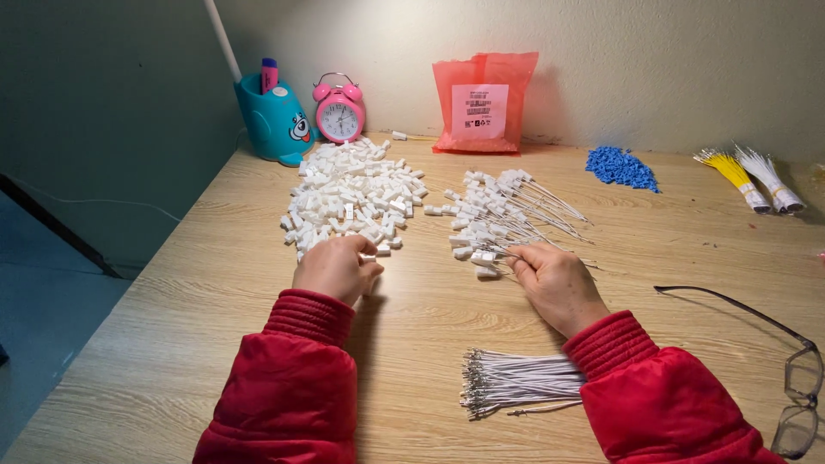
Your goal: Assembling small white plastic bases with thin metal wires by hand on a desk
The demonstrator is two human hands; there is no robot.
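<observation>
Left hand [335,268] curls closed at frame centre, its fingers hiding all but the tip of a small white plastic connector [369,256] beside the heap of white connectors [352,193]. Right hand [557,283] pinches thin white wires [516,251], fingertips buried among them on the wooden counter [215,283].

spectacles [795,378] cut off at right edge

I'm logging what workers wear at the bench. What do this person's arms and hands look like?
Both arms wear puffy red padded jacket sleeves with ribbed knit cuffs of the same red. The left hand and right hand are bare: no gloves, rings or watch visible.
</observation>
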